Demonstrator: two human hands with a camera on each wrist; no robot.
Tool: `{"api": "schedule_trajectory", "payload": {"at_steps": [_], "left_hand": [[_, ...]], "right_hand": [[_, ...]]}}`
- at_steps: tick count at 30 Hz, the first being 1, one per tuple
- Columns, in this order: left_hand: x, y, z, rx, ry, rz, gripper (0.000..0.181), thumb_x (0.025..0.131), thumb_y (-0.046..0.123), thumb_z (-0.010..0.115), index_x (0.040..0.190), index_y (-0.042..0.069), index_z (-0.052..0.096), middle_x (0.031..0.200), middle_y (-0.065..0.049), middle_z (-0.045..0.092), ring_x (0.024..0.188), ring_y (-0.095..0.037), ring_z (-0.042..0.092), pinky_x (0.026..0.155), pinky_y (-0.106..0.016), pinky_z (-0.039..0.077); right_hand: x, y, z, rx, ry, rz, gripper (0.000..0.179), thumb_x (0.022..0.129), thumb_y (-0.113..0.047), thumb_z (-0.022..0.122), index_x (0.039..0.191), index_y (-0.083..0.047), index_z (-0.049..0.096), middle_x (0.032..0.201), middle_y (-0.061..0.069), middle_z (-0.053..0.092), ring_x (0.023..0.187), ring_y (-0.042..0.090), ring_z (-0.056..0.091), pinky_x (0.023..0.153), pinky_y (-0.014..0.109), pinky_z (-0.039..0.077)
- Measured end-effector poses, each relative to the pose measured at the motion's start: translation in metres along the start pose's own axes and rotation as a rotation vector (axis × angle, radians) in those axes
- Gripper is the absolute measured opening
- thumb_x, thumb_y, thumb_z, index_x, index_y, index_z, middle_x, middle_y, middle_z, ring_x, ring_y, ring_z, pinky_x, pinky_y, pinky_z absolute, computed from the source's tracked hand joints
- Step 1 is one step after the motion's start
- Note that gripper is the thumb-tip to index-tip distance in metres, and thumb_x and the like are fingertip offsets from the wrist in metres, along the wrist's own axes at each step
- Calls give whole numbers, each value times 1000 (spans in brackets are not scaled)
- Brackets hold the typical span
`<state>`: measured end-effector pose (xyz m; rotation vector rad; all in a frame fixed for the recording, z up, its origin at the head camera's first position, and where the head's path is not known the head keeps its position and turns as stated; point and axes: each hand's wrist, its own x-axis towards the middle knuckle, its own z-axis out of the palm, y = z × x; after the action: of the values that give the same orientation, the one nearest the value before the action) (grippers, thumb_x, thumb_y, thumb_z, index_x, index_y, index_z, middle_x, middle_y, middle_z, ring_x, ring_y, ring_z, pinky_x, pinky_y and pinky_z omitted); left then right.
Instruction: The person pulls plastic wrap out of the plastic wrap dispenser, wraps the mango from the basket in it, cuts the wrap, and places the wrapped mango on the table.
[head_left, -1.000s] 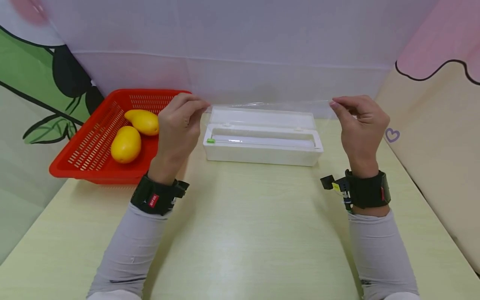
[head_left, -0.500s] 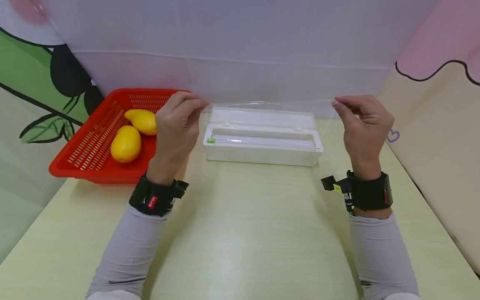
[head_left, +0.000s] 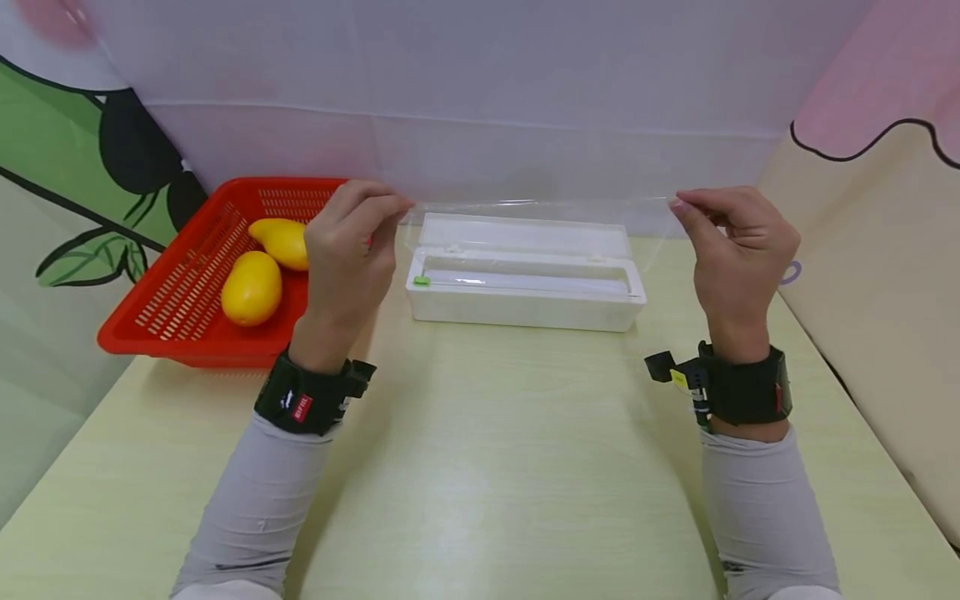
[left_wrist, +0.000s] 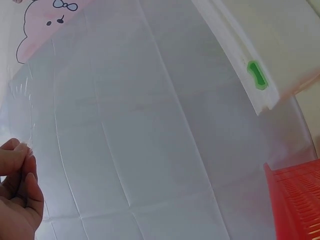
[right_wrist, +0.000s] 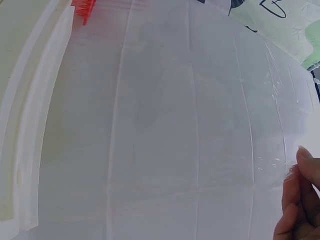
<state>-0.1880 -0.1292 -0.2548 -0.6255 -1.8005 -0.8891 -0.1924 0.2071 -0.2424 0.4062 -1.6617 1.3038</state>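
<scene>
A clear sheet of plastic wrap [head_left: 517, 202] is stretched between both hands, raised above the far part of the table. My left hand [head_left: 351, 250] pinches one corner between thumb and fingertips; the left wrist view shows the film [left_wrist: 24, 90] bunched at those fingertips. On the other side my right hand [head_left: 742, 254] pinches the opposite corner, where the film [right_wrist: 280, 162] creases in the right wrist view. Below and between the hands stands a long white wrap dispenser box [head_left: 525, 310], its lid [head_left: 525, 233] raised, with a green slide cutter [head_left: 422, 281] at its left end.
At the left, a red plastic basket [head_left: 161, 333] holds two yellow mangoes [head_left: 251, 289], and my left hand overlaps its right side. A pale wood-look table [head_left: 510, 450] carries the basket and box. Behind rises a light purple cloth backdrop [head_left: 480, 67].
My right hand has drifted right and slightly up, and the left hand slightly left, so the film spans a little wider. Box and basket stay put.
</scene>
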Motion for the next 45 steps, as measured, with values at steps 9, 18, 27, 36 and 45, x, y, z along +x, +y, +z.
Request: {"api": "schedule_trajectory", "payload": {"at_steps": [9, 18, 27, 36, 45], "left_hand": [[2, 6, -4, -18, 18, 4, 13, 94, 4, 67, 95, -5, 76, 91, -18, 70, 88, -30, 68, 91, -18, 49], [5, 12, -4, -17, 30, 3, 12, 94, 3, 67, 94, -5, 76, 90, -18, 70, 87, -31, 67, 90, -17, 49], [7, 22, -2, -9, 49, 11, 10, 92, 1, 68, 93, -6, 75, 90, -19, 69, 86, -32, 67, 90, -18, 49], [9, 27, -2, -20, 72, 20, 9, 91, 1, 69, 93, -6, 76, 89, -19, 70, 85, -33, 67, 90, -18, 49], [10, 31, -5, -22, 81, 28, 8, 90, 0, 70, 92, -5, 76, 89, -19, 70, 84, -33, 67, 90, -18, 49]], "right_hand": [[1, -5, -3, 6, 16, -28, 3, 80, 8, 78, 83, 7, 77, 77, 0, 71, 68, 9, 58, 65, 20, 45], [4, -7, -7, 27, 38, -34, 6, 79, 6, 79, 82, 10, 75, 77, 1, 71, 68, 11, 58, 65, 21, 44], [8, -10, -10, 47, 66, -24, 6, 79, 7, 79, 81, 12, 75, 76, -2, 71, 68, 11, 58, 65, 22, 44], [9, -19, -11, 87, 90, -18, 9, 79, 8, 78, 80, 15, 73, 75, -3, 69, 68, 12, 57, 65, 23, 44], [8, -23, -11, 126, 110, -17, 6, 78, 9, 79, 80, 13, 74, 75, 8, 70, 69, 14, 58, 66, 24, 45]]}}
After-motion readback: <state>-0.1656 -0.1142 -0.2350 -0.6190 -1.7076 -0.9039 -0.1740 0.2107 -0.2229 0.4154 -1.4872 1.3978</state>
